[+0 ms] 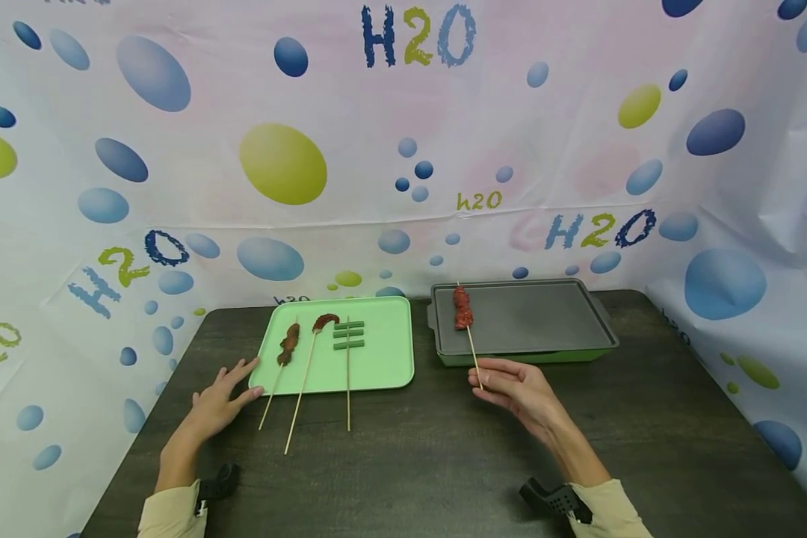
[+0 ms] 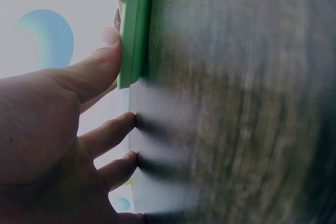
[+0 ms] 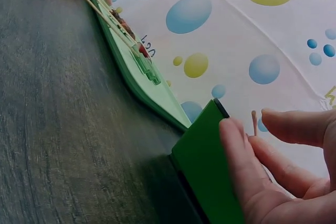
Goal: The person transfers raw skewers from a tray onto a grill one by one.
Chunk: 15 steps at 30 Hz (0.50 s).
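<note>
My right hand (image 1: 518, 388) pinches the stick of a skewer of red meat chunks (image 1: 463, 308) between thumb and fingers. Its meat end lies over the dark grill plate (image 1: 531, 314), at the left side; whether it touches cannot be told. In the right wrist view the stick's end (image 3: 254, 121) shows by the thumb. At the left corner of a light green tray (image 1: 383, 366), my left hand (image 1: 211, 407) has its fingers spread. Its thumb (image 2: 105, 59) touches the tray's edge, other fingertips rest on the table. Three skewers lie on the tray: brown chunks (image 1: 288, 345), a curled reddish-brown piece (image 1: 323, 322), green sticks (image 1: 348, 334).
The grill plate sits on a green base (image 1: 565, 356) at the back right of the dark wooden table (image 1: 403, 478). The tray stands to its left, with skewer sticks jutting over its front edge. A patterned curtain (image 1: 403, 112) hangs behind the table.
</note>
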Available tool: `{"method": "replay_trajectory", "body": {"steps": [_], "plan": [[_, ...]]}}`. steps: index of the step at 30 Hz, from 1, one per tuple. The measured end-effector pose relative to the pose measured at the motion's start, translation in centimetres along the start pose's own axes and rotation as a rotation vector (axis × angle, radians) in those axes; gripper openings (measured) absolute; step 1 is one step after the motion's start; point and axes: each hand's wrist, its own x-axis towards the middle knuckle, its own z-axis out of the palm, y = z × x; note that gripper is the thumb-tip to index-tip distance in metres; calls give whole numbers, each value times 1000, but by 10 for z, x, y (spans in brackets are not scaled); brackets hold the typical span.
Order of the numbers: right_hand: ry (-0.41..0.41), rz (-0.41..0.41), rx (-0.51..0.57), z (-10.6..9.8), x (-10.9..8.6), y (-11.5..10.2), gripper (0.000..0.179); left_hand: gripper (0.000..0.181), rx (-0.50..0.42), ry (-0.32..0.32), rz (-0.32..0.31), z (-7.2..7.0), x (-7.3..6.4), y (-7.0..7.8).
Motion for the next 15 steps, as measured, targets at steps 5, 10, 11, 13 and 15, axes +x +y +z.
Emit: {"method": "replay_trajectory", "body": {"steps": [5,10,11,13,15], "plan": [[59,-36,-77,2,-2,-4,51,67,3,2,-3,0,-1,-1],[142,-139,-228,5,-8,-14,49,66,11,4,-3,-1,0,-1],[143,-160,-244,7,-9,-16,49,66,13,4,-2,-1,0,0],[122,-191,-260,10,-12,-20,48,66,14,4,-1,-1,0,0],[74,-209,-273,16,-14,-22,48,66,8,3,0,-1,0,0]]}}
